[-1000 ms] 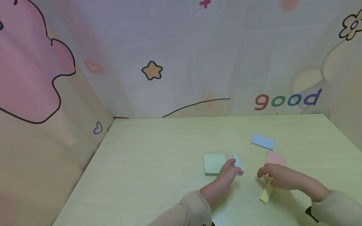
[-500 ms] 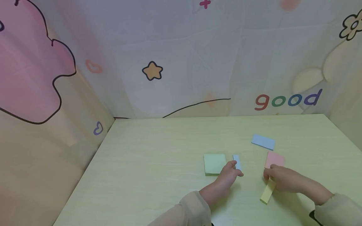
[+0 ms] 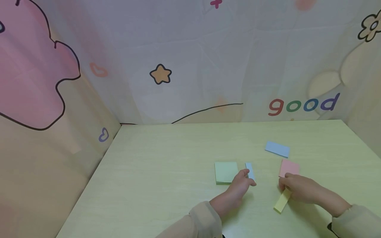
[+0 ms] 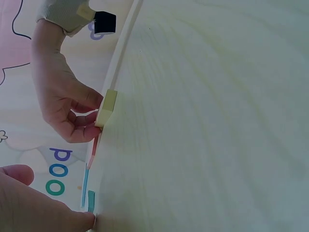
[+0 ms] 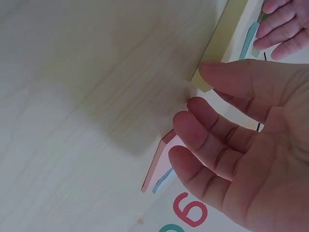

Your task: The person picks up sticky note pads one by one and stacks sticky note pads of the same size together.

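Note:
On the pale table my right hand (image 3: 303,189) pinches the far end of a narrow yellow sticky-note pad (image 3: 281,202). Its thumb (image 5: 227,72) lies against the pad's end in the right wrist view, while the other fingers are curled and spread. Just beyond these fingers sits a pink sticky-note pad (image 3: 289,167). My left hand (image 3: 233,191) is loosely open, with thumb and fingertips apart around the near part of a narrow blue pad (image 3: 249,168). Left of that lies a square green sticky-note pad (image 3: 225,172), one corner covered by this hand.
A wider blue pad (image 3: 277,149) lies slantwise behind the pink one. The table (image 3: 148,172) meets a printed cloth backdrop (image 3: 190,82) along its back and side edges.
My right hand has shifted slightly right and toward me, its fingers drawing together at the yellow pad's end and uncovering more of the pink pad. The left hand stays almost still.

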The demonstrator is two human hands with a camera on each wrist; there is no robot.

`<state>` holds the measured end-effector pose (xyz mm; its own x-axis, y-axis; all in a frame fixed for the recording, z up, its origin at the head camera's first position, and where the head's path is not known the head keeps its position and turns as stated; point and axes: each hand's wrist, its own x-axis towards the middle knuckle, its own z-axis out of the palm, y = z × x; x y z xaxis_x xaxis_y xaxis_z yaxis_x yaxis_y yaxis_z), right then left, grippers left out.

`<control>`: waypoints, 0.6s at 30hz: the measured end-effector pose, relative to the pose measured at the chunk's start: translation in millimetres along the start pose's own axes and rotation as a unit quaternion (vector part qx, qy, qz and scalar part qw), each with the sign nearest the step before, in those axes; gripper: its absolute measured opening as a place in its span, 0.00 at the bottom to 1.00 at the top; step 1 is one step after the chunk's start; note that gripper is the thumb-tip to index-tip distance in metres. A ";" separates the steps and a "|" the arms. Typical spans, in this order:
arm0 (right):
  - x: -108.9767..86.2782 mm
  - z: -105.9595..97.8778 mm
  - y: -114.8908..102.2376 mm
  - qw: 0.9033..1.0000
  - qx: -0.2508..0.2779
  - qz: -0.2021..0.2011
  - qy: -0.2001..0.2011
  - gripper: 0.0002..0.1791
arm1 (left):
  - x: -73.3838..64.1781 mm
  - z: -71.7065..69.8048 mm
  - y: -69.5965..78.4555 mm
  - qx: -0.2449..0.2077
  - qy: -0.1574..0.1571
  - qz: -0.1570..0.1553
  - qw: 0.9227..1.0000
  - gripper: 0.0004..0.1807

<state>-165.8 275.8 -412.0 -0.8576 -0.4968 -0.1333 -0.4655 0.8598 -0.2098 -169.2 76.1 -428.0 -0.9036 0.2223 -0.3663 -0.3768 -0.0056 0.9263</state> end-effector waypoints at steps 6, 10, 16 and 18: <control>-1.5 2.5 -2.3 0.998 -0.047 -0.018 0.027 0.19 | -1.4 -0.3 0.9 -0.001 -0.002 0.001 1.000 0.30; -2.1 4.0 -2.6 0.997 -0.067 -0.022 0.045 0.20 | -1.9 -1.2 0.7 -0.002 -0.005 0.001 1.000 0.30; -2.4 4.7 -0.9 0.995 -0.080 -0.027 0.060 0.20 | -3.9 -1.8 1.2 0.000 -0.011 0.004 1.000 0.31; -2.7 4.2 -0.4 0.994 -0.082 -0.030 0.065 0.20 | -4.0 -1.6 1.2 0.000 -0.012 0.005 1.000 0.31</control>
<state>-162.3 276.3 -415.7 -0.8431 -0.5377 0.0027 -0.5371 0.8419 -0.0515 -166.4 73.6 -425.6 -0.9018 0.2460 -0.3553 -0.3683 -0.0077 0.9297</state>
